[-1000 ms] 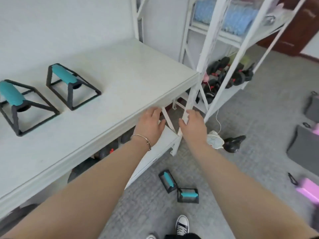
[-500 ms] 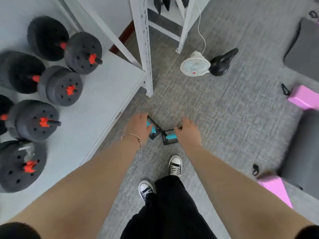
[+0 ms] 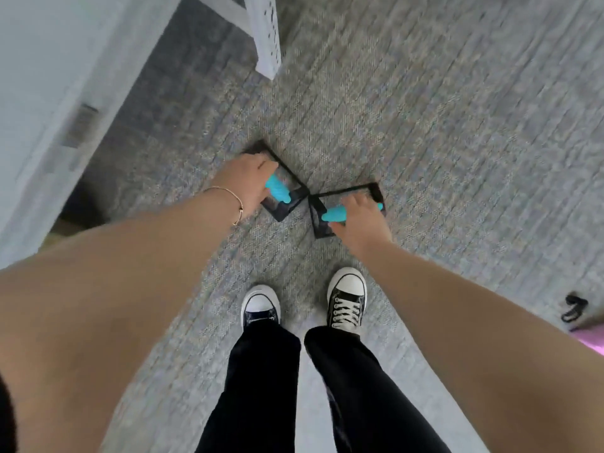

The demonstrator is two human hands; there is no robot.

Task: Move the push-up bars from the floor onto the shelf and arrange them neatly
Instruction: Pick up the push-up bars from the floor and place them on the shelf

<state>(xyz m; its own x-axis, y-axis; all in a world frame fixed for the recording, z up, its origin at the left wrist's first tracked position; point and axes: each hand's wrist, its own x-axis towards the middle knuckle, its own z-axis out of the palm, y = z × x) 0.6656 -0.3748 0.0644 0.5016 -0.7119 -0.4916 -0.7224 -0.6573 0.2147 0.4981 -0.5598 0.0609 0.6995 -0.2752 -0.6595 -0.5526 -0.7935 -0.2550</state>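
Two push-up bars with black frames and teal grips sit side by side on the grey carpet just ahead of my feet, their near corners almost touching. My left hand [image 3: 250,183] is wrapped around the teal grip of the left push-up bar [image 3: 283,198]. My right hand [image 3: 359,220] is closed over the teal grip of the right push-up bar [image 3: 346,194]. Both frames still appear to rest on the floor. Much of each grip is hidden under my fingers.
The white shelf's low board [image 3: 49,93] fills the upper left, and one of its white legs [image 3: 266,37] stands on the carpet just beyond the bars. My two sneakers [image 3: 346,300] are right behind the bars. A black strap [image 3: 572,307] and something pink [image 3: 591,338] lie at the right edge.
The view dropped from the shelf top to the floor as I bent down. Both hands reached lower and have closed around the teal grips of the two bars.
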